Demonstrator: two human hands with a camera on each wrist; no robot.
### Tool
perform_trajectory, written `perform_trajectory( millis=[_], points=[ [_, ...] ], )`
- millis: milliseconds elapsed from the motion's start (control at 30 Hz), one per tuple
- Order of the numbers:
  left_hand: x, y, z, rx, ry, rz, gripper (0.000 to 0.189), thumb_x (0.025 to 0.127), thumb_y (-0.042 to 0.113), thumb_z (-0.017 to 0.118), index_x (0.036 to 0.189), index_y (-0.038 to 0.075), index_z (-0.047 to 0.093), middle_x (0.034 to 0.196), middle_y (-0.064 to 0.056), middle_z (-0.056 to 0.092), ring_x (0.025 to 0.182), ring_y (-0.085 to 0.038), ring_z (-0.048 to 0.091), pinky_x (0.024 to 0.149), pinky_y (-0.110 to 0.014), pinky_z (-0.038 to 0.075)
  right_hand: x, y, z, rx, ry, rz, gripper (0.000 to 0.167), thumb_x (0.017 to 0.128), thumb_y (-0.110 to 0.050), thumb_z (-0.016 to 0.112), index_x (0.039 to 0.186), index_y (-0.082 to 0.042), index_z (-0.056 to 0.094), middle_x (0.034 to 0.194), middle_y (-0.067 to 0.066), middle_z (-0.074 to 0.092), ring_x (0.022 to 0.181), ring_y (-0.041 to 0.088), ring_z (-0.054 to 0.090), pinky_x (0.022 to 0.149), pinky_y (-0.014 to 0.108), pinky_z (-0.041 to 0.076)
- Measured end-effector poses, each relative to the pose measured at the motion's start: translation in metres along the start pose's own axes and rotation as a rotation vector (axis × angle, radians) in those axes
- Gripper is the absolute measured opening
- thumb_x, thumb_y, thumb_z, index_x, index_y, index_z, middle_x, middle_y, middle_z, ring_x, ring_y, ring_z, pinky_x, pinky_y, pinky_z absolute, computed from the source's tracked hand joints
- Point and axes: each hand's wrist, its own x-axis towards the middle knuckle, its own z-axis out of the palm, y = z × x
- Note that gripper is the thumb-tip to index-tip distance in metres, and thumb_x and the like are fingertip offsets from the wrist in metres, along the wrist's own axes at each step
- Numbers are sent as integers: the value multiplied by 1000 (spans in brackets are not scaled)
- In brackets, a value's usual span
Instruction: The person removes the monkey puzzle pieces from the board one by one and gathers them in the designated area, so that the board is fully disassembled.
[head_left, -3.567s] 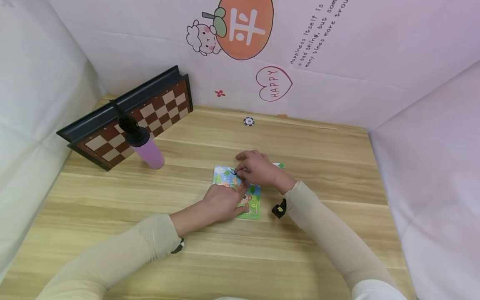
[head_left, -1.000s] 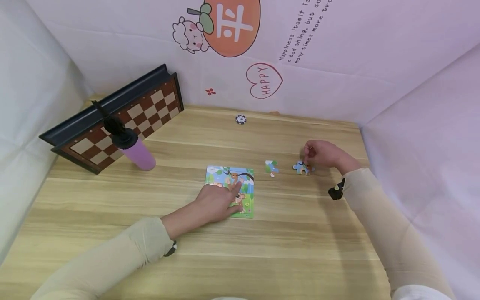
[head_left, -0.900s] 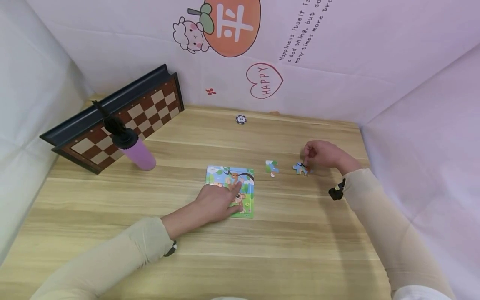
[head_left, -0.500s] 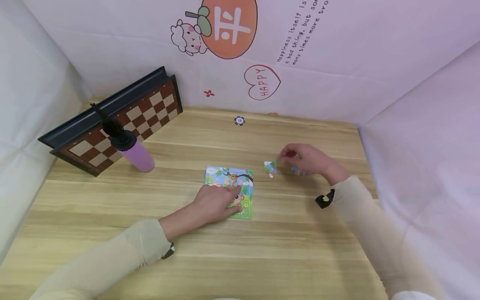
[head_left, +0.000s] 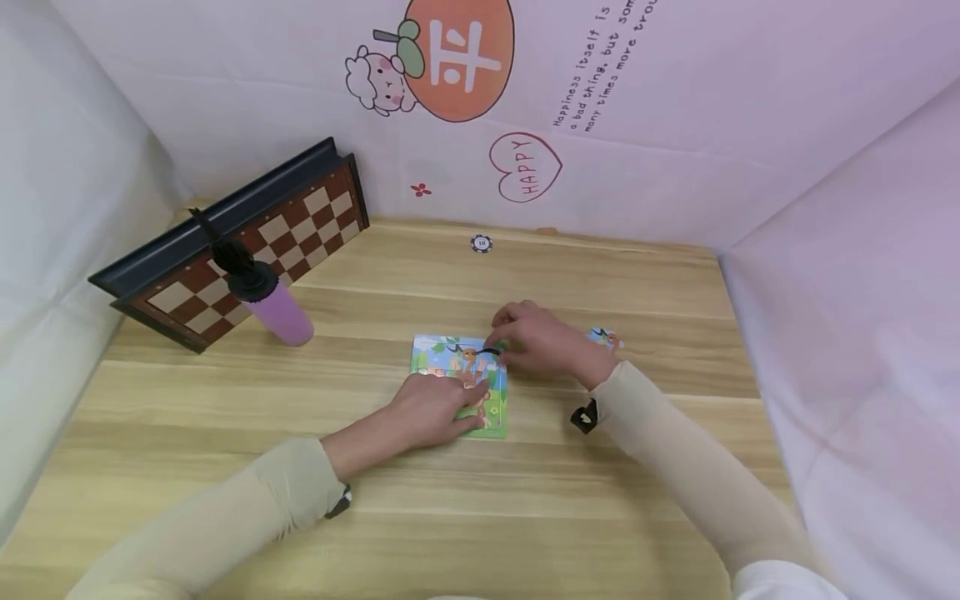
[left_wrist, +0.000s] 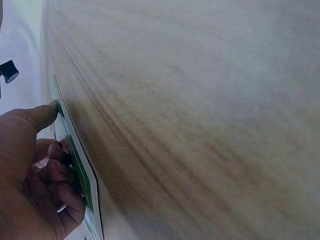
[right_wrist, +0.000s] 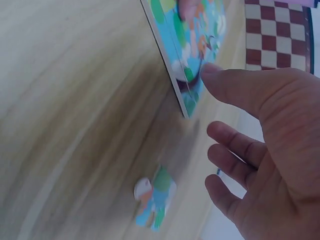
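A picture jigsaw puzzle (head_left: pixel 430 357) in a thin frame lies flat on the wooden table. My left hand (head_left: pixel 433 408) rests on its lower left part, index finger stretched across the picture, thumb near the bottom edge. The left wrist view shows its other fingers bent at the frame's side. Over the puzzle's top right corner hovers my right hand (head_left: pixel 536 340), thumb tip right at the picture and several fingers loosely bent. Nothing shows in its grasp. One loose puzzle piece (head_left: pixel 604 337) lies beyond the right wrist; another puzzle piece (right_wrist: pixel 156 200), hidden under the hand in the head view, appears below the corner.
A chessboard case (head_left: pixel 300 242) stands on edge at the back left. In front of it is a purple pump (head_left: pixel 281 315) with a black top. A poker chip (head_left: pixel 482 243) lies near the printed back cloth (head_left: pixel 645 192).
My right hand left the puzzle for the far right, where a branch-patterned piece now lies, then swung back left to the puzzle's top right corner. The left hand stays on the puzzle.
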Motion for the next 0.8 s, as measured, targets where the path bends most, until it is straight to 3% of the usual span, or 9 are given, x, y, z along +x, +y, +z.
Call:
perform_trajectory(
  millis=[267,533,800],
  points=[
    [2,-1,1,1,-15,3,59,96,60,60,146,27,59,106,2,72,69,-14,64,45,-32,40,11,-6,3,-17,-43,7,24,94,-23,77,118,-21,78,136,14,56,119,32,47,98,54,40],
    [4,-1,1,-10,-15,1,59,96,60,61,145,27,59,114,1,72,82,-18,69,47,-34,41,15,-9,3,4,-56,36,20,95,-24,75,112,-15,80,133,14,58,117,33,49,97,54,40],
    [4,-2,0,-6,-29,-8,60,95,59,62,144,26,60,84,5,67,58,-12,56,44,-35,39,22,-17,4,36,-55,13,18,97,-13,72,110,-5,79,127,18,61,115,35,52,101,49,39]
  ],
)
